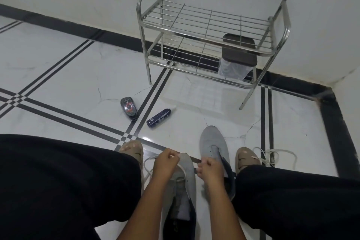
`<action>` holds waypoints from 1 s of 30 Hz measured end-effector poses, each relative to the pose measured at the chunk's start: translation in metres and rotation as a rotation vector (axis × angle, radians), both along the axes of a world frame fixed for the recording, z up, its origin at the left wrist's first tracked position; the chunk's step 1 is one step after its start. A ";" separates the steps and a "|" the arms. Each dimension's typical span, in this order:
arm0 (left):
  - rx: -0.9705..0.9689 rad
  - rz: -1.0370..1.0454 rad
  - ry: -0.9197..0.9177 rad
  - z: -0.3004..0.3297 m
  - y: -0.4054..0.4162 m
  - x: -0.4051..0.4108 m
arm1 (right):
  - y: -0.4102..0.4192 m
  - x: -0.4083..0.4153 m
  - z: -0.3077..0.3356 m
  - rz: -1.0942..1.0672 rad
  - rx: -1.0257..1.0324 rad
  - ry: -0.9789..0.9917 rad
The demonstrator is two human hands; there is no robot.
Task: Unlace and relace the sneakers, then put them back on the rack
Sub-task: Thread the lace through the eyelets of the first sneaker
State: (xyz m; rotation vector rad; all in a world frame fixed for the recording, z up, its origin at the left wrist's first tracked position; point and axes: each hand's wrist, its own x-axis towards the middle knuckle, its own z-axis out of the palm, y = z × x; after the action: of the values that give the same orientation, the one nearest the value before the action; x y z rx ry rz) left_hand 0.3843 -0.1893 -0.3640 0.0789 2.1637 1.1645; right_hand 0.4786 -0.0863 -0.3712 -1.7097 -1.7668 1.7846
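Observation:
A grey sneaker (pixel 183 191) with a dark lining lies between my knees, toe pointing away. My left hand (pixel 165 162) pinches its white lace (pixel 148 163) near the toe. At the shoe's right edge my right hand (pixel 207 166) has curled fingers; what it grips is hidden. The second grey sneaker (pixel 214 144) lies to the right on the floor with bare eyelets. Its loose white lace (pixel 272 155) lies on the tiles beyond my right foot. The chrome shoe rack (pixel 210 31) stands against the wall ahead.
A clear box with a dark lid (pixel 236 60) sits on the rack's lower shelf. A round shoe-polish tin (pixel 129 108) and a dark spray bottle (pixel 158 117) lie on the tiles ahead. My black-trousered legs and sandalled feet (pixel 132 149) flank the shoes.

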 end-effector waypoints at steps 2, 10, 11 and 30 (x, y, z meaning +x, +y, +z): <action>-0.107 -0.049 -0.030 -0.006 -0.002 0.002 | -0.005 0.006 -0.012 0.231 0.094 -0.216; -0.334 -0.195 -0.211 -0.032 -0.005 0.028 | -0.038 0.017 -0.038 0.547 0.227 -0.413; -0.355 -0.194 -0.220 -0.036 -0.006 0.031 | -0.036 0.017 -0.039 0.542 0.208 -0.403; -0.504 -0.058 0.151 -0.057 -0.005 0.059 | -0.029 0.026 -0.056 0.312 0.037 -0.250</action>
State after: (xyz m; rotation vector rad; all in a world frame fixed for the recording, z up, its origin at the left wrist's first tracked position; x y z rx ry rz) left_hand 0.4434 -0.1944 -0.4215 0.0074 2.5071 0.5688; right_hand 0.5046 -0.1151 -0.4276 -1.7913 -2.2642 1.6904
